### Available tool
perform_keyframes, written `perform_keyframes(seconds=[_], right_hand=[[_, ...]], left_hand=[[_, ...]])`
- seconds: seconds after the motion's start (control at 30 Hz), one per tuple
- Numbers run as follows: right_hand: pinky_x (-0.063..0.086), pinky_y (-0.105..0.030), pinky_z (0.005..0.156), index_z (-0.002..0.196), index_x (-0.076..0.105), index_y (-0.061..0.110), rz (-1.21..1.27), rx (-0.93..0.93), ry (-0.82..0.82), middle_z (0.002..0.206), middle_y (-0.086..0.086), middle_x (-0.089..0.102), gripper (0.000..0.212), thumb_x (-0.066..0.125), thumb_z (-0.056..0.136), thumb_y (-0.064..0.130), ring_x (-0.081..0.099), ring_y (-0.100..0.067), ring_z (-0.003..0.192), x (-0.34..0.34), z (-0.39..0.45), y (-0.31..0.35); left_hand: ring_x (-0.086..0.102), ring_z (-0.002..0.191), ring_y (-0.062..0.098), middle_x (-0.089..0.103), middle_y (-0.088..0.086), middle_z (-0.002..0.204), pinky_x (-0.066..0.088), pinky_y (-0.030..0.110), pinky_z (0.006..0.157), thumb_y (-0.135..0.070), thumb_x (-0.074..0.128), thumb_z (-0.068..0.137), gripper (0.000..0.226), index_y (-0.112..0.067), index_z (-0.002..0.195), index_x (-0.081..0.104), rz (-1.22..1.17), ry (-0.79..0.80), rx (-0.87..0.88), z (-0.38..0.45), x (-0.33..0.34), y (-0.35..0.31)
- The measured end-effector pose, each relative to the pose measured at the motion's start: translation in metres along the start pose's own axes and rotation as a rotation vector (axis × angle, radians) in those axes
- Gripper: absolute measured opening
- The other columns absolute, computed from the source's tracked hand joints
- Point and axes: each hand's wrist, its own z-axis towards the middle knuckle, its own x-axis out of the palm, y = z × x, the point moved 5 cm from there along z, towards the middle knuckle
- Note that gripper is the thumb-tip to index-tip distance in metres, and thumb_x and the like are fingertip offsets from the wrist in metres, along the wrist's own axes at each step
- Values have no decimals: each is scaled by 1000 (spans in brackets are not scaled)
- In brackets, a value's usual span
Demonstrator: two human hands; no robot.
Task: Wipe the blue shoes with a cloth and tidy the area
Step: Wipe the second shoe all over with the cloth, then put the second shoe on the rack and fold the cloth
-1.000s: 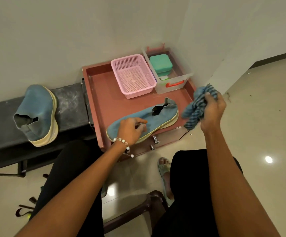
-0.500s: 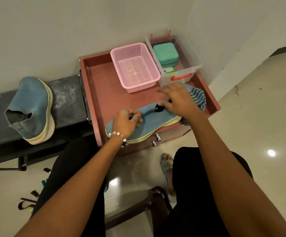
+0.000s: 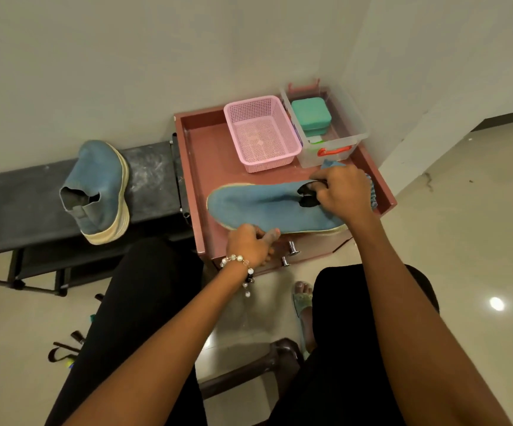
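Observation:
One blue shoe [image 3: 264,207] lies on its side on the red-brown cabinet top [image 3: 206,155], toe to the left. My left hand [image 3: 249,244] grips the near edge of its pale sole. My right hand [image 3: 344,192] holds the shoe at its dark opening, fingers curled at the collar. The striped blue cloth [image 3: 372,196] lies on the cabinet top behind that hand, mostly hidden by it. The second blue shoe [image 3: 95,192] rests sole to the right on the black bench [image 3: 150,179] at the left.
A pink mesh basket [image 3: 262,133] and a clear box [image 3: 353,130] holding a teal case [image 3: 310,116] stand at the back of the cabinet top, against the wall corner. My knees and a dark chair edge [image 3: 249,367] are below, with glossy floor to the right.
My right hand swung left from beside the cabinet, where it held the cloth up, to the shoe's opening; the cloth now lies behind it. My left hand slid from the toe to the sole edge.

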Motion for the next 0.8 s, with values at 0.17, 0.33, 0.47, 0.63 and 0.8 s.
perform_keyframes(seconds=[0.17,0.33,0.47,0.63,0.8], right_hand=[[46,-31,60,85,73,14,196,216,-68,77,-10,68,27,58,81,36,62,-31,75,-23,-45,17],[47,-36,60,81,74,18,453,224,-111,68,-8,68,16,62,79,29,62,-29,70,-40,-87,75],[37,-32,56,81,75,14,553,157,-111,68,-10,69,16,65,82,27,60,-28,68,-52,-98,130],[22,-29,55,77,73,10,648,102,-86,63,-14,65,19,65,84,25,49,-29,59,-42,-100,219],[27,-27,54,69,70,8,721,109,-22,54,-8,57,20,63,84,20,47,-23,54,-14,-84,308]], left_hand=[[66,88,29,68,6,99,56,45,80,-89,57,40,99,-14,104,59,-256,-120,-161,-35,3,-6],[61,100,19,62,-2,115,46,25,81,-68,76,54,96,-6,122,47,-358,-227,-97,-76,-35,-39],[57,111,31,55,6,123,49,32,86,-46,80,70,86,-1,129,37,-200,-368,-140,-95,-93,-25],[55,114,38,52,22,127,47,39,88,-31,76,75,90,10,139,27,97,-535,-120,-117,-181,-4],[59,98,41,60,24,108,46,37,74,-14,61,85,32,5,110,51,198,-690,-97,-131,-280,41]])
